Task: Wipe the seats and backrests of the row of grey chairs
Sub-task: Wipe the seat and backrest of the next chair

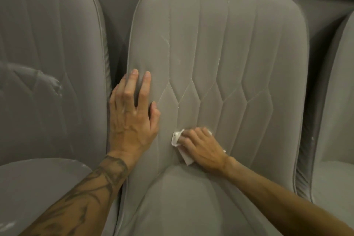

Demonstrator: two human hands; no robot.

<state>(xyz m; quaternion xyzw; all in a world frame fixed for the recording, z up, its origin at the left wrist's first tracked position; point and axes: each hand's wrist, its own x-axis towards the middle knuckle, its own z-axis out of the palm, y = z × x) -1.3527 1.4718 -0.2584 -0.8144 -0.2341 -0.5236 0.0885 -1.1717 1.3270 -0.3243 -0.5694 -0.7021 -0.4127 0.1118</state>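
Note:
A grey padded chair fills the middle of the head view, its stitched backrest (226, 48) upright and its seat (182, 203) below. My left hand (132, 117) lies flat with straight fingers on the backrest's left edge. My right hand (201, 147) grips a white wipe (177, 137) and presses it against the bottom of the backrest, just above the seat. Part of the wipe shows below my palm.
A second grey chair (47, 59) stands close on the left, with pale smears on its backrest and seat. Another grey chair's edge (339, 101) shows at the right. Narrow dark gaps separate the chairs. A dark wall runs behind the row.

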